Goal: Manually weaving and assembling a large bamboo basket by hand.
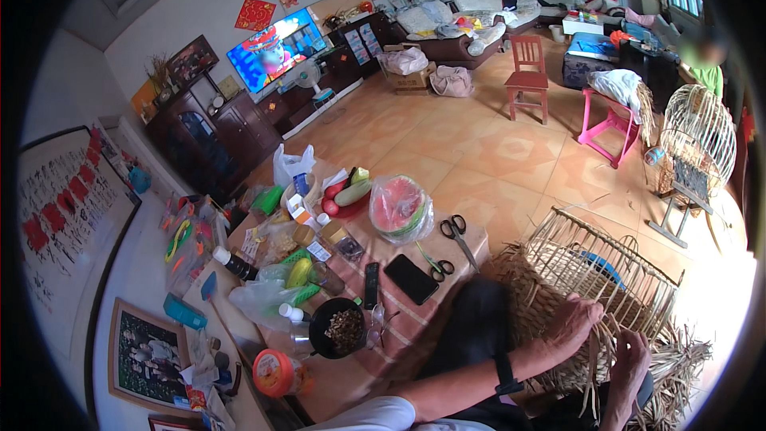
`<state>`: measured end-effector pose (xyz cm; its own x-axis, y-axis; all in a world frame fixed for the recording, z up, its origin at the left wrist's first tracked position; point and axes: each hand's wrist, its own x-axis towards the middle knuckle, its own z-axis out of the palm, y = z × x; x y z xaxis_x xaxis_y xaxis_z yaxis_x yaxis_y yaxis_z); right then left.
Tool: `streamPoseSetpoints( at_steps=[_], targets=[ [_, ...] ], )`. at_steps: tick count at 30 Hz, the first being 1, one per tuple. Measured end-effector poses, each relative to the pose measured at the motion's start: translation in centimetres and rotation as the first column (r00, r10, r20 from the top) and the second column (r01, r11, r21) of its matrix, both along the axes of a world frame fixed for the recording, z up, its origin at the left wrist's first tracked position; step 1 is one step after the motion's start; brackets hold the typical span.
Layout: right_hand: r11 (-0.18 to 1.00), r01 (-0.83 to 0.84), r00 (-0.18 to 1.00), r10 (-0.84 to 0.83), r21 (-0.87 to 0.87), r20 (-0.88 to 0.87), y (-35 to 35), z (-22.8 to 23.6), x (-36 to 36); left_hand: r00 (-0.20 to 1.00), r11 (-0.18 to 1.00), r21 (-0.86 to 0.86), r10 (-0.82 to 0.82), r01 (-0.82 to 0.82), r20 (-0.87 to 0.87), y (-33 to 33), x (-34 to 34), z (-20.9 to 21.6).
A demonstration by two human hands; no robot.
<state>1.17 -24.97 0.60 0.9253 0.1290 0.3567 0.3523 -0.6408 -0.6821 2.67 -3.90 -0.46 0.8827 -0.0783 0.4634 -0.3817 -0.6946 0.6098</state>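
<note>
A half-woven basket [546, 275] of dry straw-coloured strips, with bare upright stakes on top, sits at my right by my knees. My left hand [573, 322], a dark band on its wrist, is at the near side of the basket, fingers closed on a dry strip. Just to its right, my right hand [630, 363] pinches a strip beside the same edge. Loose dry strips [592, 363] hang down between the hands. Inside the basket shows part of a blue round thing [602, 269]. The fingertips are partly hidden among the strips.
On the cloth-covered table [471, 241] at my left lie large scissors [459, 238], a black phone [412, 278], wrapped watermelon [399, 209] and a dark bowl [337, 329]. Beyond stand a red chair [527, 80], a pink stool [610, 124] and a bare basket frame [700, 132], near another person [706, 72].
</note>
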Motion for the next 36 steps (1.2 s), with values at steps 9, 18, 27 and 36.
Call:
streamPoseSetpoints(
  at_steps=[9, 18, 27, 36],
  targets=[
    [0.985, -0.001, 0.994, -0.017, -0.171, -0.109, 0.4, 1.2, -0.3, 0.998, 0.997, -0.035, 0.065, -0.066, -0.017, -1.1, 0.1, -0.9],
    [0.978, 0.009, 0.998, -0.021, -0.211, -0.058, 2.8, 0.6, 1.4, 0.991, 0.993, -0.054, 0.106, -0.101, 0.084, -1.3, 0.4, -1.8],
    [0.944, 0.012, 0.993, 0.028, -0.331, 0.115, 5.0, 1.2, 0.7, 0.999, 0.997, -0.078, 0.03, -0.027, 0.026, -0.8, -0.2, -1.6],
    [0.975, 0.015, 0.998, 0.001, -0.222, 0.069, 5.8, 0.7, 1.5, 0.998, 0.998, -0.055, 0.01, -0.014, -0.065, -1.1, -0.1, -2.2]
  ],
)
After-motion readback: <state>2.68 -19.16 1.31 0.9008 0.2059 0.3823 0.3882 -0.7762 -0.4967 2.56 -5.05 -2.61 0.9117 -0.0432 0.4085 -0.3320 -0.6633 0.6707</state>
